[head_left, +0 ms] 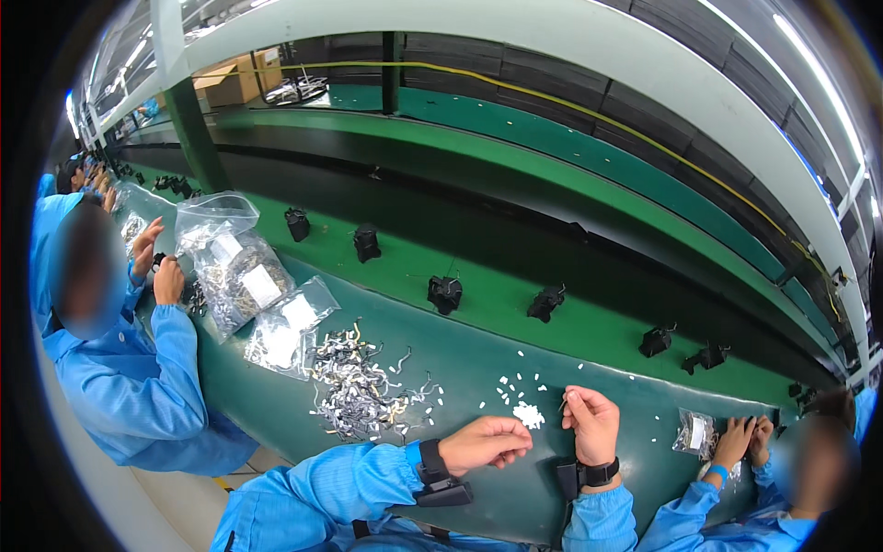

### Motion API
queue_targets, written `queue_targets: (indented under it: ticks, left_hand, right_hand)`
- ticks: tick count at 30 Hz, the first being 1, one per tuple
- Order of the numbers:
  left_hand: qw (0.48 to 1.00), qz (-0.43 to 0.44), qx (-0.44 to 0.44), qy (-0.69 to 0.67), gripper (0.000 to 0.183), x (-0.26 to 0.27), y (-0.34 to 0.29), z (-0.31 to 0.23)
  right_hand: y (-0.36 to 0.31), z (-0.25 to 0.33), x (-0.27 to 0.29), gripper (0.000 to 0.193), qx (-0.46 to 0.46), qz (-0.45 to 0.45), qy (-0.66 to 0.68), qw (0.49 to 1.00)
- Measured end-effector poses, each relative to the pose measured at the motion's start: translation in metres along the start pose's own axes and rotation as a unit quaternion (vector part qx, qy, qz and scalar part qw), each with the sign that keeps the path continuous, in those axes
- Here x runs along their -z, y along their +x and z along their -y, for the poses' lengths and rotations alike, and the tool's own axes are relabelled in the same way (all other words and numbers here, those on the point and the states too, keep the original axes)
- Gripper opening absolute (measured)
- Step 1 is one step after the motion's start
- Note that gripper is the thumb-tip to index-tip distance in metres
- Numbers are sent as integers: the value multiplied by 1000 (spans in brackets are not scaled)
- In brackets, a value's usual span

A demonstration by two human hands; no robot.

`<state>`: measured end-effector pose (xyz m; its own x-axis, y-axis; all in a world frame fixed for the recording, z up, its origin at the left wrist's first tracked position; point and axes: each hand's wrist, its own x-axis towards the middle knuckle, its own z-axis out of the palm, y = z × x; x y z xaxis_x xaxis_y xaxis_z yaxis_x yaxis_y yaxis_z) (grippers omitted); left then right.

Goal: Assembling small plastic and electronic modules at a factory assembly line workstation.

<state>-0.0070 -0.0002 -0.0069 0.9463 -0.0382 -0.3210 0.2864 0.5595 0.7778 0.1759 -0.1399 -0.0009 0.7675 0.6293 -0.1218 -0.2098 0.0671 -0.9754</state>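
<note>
My left hand [486, 442] is over the green table, its thumb and fingertips pinched together; what they hold, if anything, is too small to make out. To its right, my right hand [591, 421] is raised with thumb and forefinger pinched, and a thin brownish bit shows at the tips, too small to name. Between and just beyond my hands lies a little heap of small white pieces [528, 415], with several more scattered around it. Left of these spreads a pile of short dark, white and cream wire-like pieces [361, 386].
Clear plastic bags [241, 274] of similar pieces lie beyond the pile at left. Black parts with thin wires [445, 293] stand spaced along the green conveyor [497, 324]. Co-workers in blue sit left [138, 386] and right [699, 506]. A small bag [695, 432] lies by the right one.
</note>
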Motion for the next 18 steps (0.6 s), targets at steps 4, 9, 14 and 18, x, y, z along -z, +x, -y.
queue_targets:
  ticks: [4, 9, 14, 18]
  left_hand:
    - [1000, -10, -1, -6, 14, 0, -2, 1]
    - [1000, -10, 7, -15, 16, -4, 0, 3]
    - [1000, -10, 13, -23, 16, -2, 0, 4]
    - [1000, -14, 12, -19, 16, -4, 0, 0]
  right_hand:
    - [-2, -2, 1, 18, -4, 15, -5, 1000]
    - [-7, 0, 3, 14, 16, 4, -32, 999]
    - [-4, -7, 3, 12, 15, 15, -16, 1000]
    - [-4, -5, 1, 13, 28, 17, -34, 999]
